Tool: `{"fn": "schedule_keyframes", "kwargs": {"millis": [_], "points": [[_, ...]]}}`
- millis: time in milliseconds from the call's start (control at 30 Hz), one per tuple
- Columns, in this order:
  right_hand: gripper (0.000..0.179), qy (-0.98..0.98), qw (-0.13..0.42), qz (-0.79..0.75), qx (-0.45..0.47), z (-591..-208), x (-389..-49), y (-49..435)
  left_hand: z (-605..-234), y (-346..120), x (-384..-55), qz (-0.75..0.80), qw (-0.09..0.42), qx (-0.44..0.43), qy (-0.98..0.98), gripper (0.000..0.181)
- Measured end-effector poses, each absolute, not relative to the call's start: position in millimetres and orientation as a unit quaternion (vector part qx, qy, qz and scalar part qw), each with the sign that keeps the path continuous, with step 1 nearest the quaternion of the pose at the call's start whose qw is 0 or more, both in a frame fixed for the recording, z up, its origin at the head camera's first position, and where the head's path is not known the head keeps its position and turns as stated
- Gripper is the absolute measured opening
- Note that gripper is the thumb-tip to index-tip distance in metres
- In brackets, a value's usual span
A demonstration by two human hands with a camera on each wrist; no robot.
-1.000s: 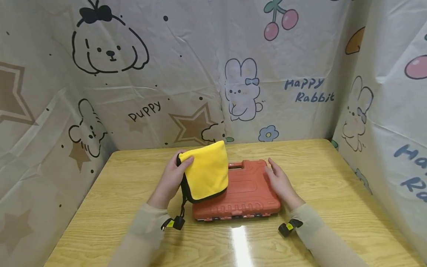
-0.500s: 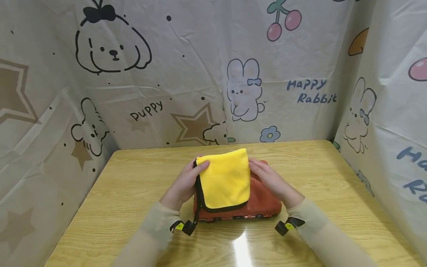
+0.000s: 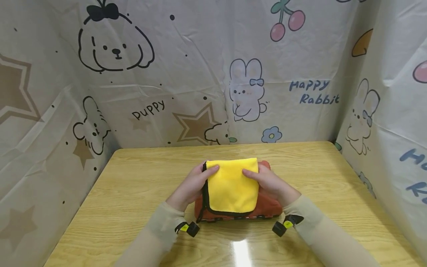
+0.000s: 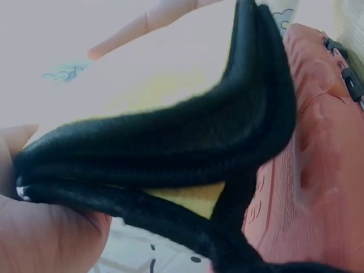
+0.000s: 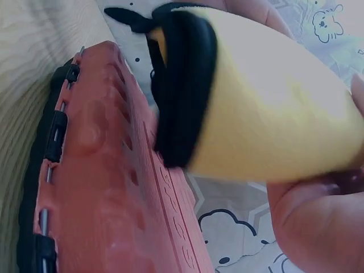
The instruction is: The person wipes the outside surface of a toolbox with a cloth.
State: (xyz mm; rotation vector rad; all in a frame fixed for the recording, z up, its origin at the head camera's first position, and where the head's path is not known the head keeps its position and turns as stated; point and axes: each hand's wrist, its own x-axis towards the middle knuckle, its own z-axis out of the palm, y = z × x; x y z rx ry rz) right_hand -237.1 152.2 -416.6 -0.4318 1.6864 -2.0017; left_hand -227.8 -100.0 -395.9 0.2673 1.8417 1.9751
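Note:
A folded yellow cloth (image 3: 232, 187) with black edging is held up over a red plastic case (image 3: 268, 205). My left hand (image 3: 191, 185) grips its left edge, thumb on the front face and fingers behind. On the opposite edge my right hand (image 3: 271, 181) pinches the cloth the same way. In the left wrist view the black-edged layers of the cloth (image 4: 153, 142) show, with a dark strap hanging from them. The right wrist view has the smooth yellow fold of the cloth (image 5: 273, 108) beside the red case (image 5: 96, 142). Most of the case's top is hidden by the cloth.
The case lies on a light wood-grain table (image 3: 150, 174), its hinged side toward me. A white printed curtain (image 3: 186, 74) hangs behind and along both sides. Small black wrist cameras (image 3: 279, 228) sit below both hands.
My left hand has carried the cloth rightward and slightly down over the case. My right hand has moved left from the case's right side and taken hold of the cloth's right edge.

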Motion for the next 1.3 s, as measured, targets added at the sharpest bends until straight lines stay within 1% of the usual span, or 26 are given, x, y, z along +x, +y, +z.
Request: {"fn": "schedule_keyframes", "kwargs": {"millis": [167, 333, 500, 667, 833, 933, 1133, 1200, 1300], "points": [[0.038, 0.624, 0.275, -0.715, -0.155, -413.7, -233.4, 155.1, -395.3, -99.7, -226.6, 0.692, 0.222, 0.104, 0.679, 0.032], [0.037, 0.627, 0.285, -0.708, -0.152, -413.0, -229.9, 156.6, -395.4, -98.1, -227.3, 0.689, 0.225, 0.102, 0.682, 0.036], [0.044, 0.635, 0.275, -0.710, -0.133, -413.5, -226.1, 160.0, -396.0, -96.8, -230.8, 0.684, 0.216, 0.110, 0.688, 0.037], [0.036, 0.618, 0.258, -0.735, -0.109, -414.0, -222.1, 166.1, -395.3, -97.7, -237.7, 0.673, 0.204, 0.125, 0.700, 0.044], [0.032, 0.610, 0.251, -0.745, -0.102, -413.2, -219.5, 172.7, -396.1, -96.8, -247.7, 0.686, 0.223, 0.130, 0.681, 0.056], [0.029, 0.610, 0.241, -0.748, -0.103, -412.4, -218.6, 175.7, -397.8, -93.9, -255.7, 0.694, 0.226, 0.106, 0.675, 0.058], [0.024, 0.611, 0.196, -0.760, -0.098, -409.9, -217.6, 186.0, -405.7, -85.7, -272.6, 0.671, 0.230, 0.040, 0.704, 0.039], [0.025, 0.610, 0.184, -0.765, -0.096, -408.7, -217.6, 191.6, -408.3, -83.1, -276.9, 0.648, 0.226, 0.041, 0.727, 0.034], [0.025, 0.605, 0.162, -0.775, -0.086, -407.6, -218.3, 201.7, -410.9, -79.3, -282.4, 0.615, 0.209, 0.054, 0.758, 0.031]]}}
